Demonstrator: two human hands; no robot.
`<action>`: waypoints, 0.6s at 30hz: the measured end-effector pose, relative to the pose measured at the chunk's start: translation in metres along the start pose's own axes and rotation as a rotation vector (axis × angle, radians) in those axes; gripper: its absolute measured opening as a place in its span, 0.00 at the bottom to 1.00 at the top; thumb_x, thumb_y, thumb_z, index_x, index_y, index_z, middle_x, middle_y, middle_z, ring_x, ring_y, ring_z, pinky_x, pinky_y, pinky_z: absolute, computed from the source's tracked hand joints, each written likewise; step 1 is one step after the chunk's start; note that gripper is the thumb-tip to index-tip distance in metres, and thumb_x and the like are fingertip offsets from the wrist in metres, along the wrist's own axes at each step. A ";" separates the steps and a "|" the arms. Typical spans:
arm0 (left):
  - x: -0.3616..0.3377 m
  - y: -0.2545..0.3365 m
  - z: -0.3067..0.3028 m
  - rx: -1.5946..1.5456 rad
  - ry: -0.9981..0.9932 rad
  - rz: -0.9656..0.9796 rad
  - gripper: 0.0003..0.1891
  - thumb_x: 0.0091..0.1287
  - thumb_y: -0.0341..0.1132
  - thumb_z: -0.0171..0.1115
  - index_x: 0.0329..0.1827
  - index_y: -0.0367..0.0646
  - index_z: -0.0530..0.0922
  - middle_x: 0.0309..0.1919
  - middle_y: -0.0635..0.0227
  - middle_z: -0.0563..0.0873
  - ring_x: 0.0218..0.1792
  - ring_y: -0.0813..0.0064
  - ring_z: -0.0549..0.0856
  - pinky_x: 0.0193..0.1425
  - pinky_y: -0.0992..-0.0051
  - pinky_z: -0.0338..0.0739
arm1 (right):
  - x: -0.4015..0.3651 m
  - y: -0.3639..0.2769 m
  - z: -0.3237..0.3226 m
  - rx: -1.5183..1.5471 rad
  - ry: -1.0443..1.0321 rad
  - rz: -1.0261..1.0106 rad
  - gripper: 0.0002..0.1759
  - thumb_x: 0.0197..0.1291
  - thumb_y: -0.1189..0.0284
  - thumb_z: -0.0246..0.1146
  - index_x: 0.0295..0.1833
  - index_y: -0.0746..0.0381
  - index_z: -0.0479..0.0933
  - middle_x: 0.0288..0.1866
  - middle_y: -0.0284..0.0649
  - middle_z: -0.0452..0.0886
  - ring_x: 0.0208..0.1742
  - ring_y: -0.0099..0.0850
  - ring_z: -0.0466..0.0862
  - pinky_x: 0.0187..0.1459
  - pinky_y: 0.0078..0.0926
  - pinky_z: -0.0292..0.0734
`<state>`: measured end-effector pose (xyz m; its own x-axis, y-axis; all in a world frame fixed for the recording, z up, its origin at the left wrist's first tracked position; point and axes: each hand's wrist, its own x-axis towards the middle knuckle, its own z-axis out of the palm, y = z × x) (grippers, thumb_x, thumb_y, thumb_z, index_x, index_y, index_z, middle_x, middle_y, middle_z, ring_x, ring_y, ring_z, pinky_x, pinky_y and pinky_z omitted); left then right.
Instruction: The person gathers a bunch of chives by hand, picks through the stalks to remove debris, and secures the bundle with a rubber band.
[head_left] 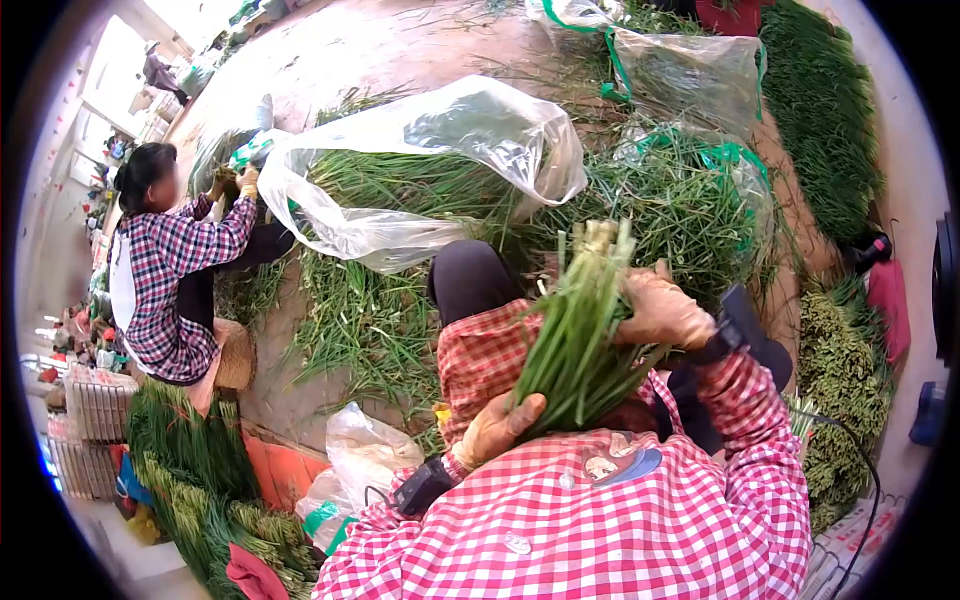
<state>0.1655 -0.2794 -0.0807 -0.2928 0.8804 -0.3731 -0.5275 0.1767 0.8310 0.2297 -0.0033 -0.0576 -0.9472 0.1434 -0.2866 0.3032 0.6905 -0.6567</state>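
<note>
A bunch of garlic chives [580, 335] stands tilted in front of my chest, its pale cut ends up and its green leaves down. My right hand [662, 308], in a pale glove, is closed on the bunch's upper right side. Low on the left, my left hand [500, 428], gloved too, holds the leafy part with its thumb along the front; its other fingers are partly hidden. Beyond my knee, a clear plastic bag [480, 110] lies over loose chives [410, 185]. More loose chives [650, 210] are heaped just past my right hand.
A co-worker [175, 265] sits at the left, hands on a bundle. Stacked chive bunches [190, 470] lie at lower left; others [840, 400] line the right wall. Another plastic bag [690, 75] is at the back. A cable [860, 430] runs by my right arm.
</note>
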 end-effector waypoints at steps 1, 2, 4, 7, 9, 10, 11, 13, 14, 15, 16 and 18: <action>0.001 0.002 -0.001 0.108 -0.055 0.033 0.28 0.73 0.46 0.52 0.69 0.37 0.63 0.65 0.62 0.72 0.64 0.71 0.69 0.69 0.74 0.60 | -0.004 0.006 0.002 0.053 0.034 0.013 0.36 0.40 0.54 0.71 0.57 0.59 0.75 0.56 0.52 0.78 0.59 0.47 0.75 0.70 0.50 0.52; 0.002 -0.003 -0.004 0.183 -0.072 0.035 0.29 0.72 0.47 0.53 0.69 0.36 0.63 0.65 0.61 0.72 0.64 0.71 0.69 0.69 0.74 0.61 | -0.001 0.009 0.005 0.155 0.076 -0.038 0.35 0.40 0.57 0.70 0.57 0.59 0.75 0.55 0.53 0.78 0.59 0.48 0.75 0.68 0.48 0.56; -0.002 0.000 -0.002 0.232 0.046 -0.040 0.29 0.71 0.48 0.55 0.67 0.36 0.66 0.61 0.59 0.76 0.62 0.71 0.72 0.66 0.74 0.65 | 0.010 0.011 0.007 0.319 0.070 -0.095 0.31 0.42 0.63 0.67 0.57 0.60 0.75 0.55 0.56 0.77 0.59 0.50 0.75 0.65 0.42 0.61; -0.007 -0.057 -0.051 0.555 0.178 0.300 0.25 0.74 0.43 0.49 0.68 0.36 0.65 0.59 0.60 0.76 0.57 0.72 0.74 0.62 0.72 0.68 | 0.017 0.019 0.029 -0.291 0.647 -0.362 0.08 0.53 0.71 0.55 0.30 0.65 0.74 0.21 0.48 0.73 0.27 0.45 0.78 0.36 0.40 0.77; -0.006 -0.105 -0.088 0.744 0.243 0.537 0.23 0.76 0.41 0.45 0.68 0.36 0.64 0.58 0.61 0.77 0.54 0.73 0.76 0.59 0.70 0.70 | 0.037 0.057 0.039 -0.311 0.437 -0.141 0.13 0.46 0.76 0.56 0.42 0.63 0.73 0.28 0.49 0.76 0.37 0.50 0.80 0.50 0.46 0.69; -0.007 -0.106 -0.088 0.696 0.267 0.490 0.28 0.74 0.47 0.43 0.69 0.35 0.63 0.59 0.60 0.76 0.55 0.72 0.75 0.59 0.70 0.69 | 0.044 0.071 0.032 -0.356 0.276 -0.037 0.13 0.48 0.76 0.56 0.43 0.63 0.73 0.27 0.50 0.77 0.33 0.51 0.80 0.42 0.45 0.74; -0.006 -0.092 -0.076 0.569 0.277 0.369 0.32 0.72 0.53 0.42 0.69 0.35 0.62 0.61 0.60 0.75 0.57 0.71 0.75 0.60 0.70 0.69 | 0.036 0.050 0.010 -0.201 0.242 -0.062 0.12 0.49 0.77 0.56 0.43 0.63 0.73 0.28 0.51 0.80 0.32 0.51 0.82 0.36 0.43 0.75; -0.007 -0.069 -0.053 0.252 0.260 0.185 0.42 0.68 0.65 0.39 0.71 0.34 0.60 0.63 0.59 0.73 0.60 0.69 0.74 0.61 0.70 0.68 | 0.035 0.066 0.008 -0.253 0.297 -0.067 0.13 0.52 0.75 0.57 0.45 0.60 0.73 0.30 0.52 0.81 0.32 0.50 0.82 0.36 0.45 0.77; -0.007 -0.060 -0.045 0.107 0.230 0.166 0.46 0.65 0.69 0.39 0.71 0.34 0.60 0.64 0.59 0.72 0.60 0.68 0.73 0.63 0.70 0.67 | 0.035 0.078 0.004 -0.230 0.362 -0.120 0.12 0.54 0.74 0.58 0.46 0.59 0.74 0.29 0.51 0.81 0.32 0.49 0.82 0.36 0.45 0.77; -0.008 -0.051 -0.036 -0.038 0.205 0.145 0.50 0.62 0.74 0.40 0.71 0.34 0.59 0.65 0.60 0.71 0.61 0.68 0.73 0.64 0.70 0.67 | 0.036 0.088 -0.005 -0.292 0.366 -0.053 0.11 0.56 0.73 0.57 0.47 0.57 0.74 0.29 0.48 0.81 0.31 0.46 0.83 0.35 0.43 0.78; -0.009 -0.057 -0.042 -0.034 0.228 0.126 0.53 0.59 0.76 0.41 0.71 0.34 0.59 0.65 0.60 0.70 0.62 0.68 0.73 0.65 0.70 0.66 | 0.039 0.099 -0.018 -0.356 0.367 0.008 0.11 0.58 0.72 0.57 0.47 0.56 0.74 0.28 0.46 0.80 0.30 0.43 0.83 0.34 0.41 0.79; -0.010 -0.062 -0.045 -0.035 0.252 0.136 0.55 0.57 0.78 0.41 0.71 0.34 0.59 0.66 0.60 0.70 0.63 0.67 0.71 0.67 0.70 0.64 | 0.035 0.115 -0.039 -0.291 0.356 0.226 0.11 0.65 0.71 0.54 0.51 0.55 0.75 0.28 0.40 0.80 0.22 0.31 0.80 0.23 0.32 0.79</action>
<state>0.1653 -0.3194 -0.1475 -0.5491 0.7573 -0.3537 -0.4961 0.0452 0.8671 0.2277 0.1084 -0.1156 -0.8532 0.5096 -0.1107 0.5114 0.7759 -0.3695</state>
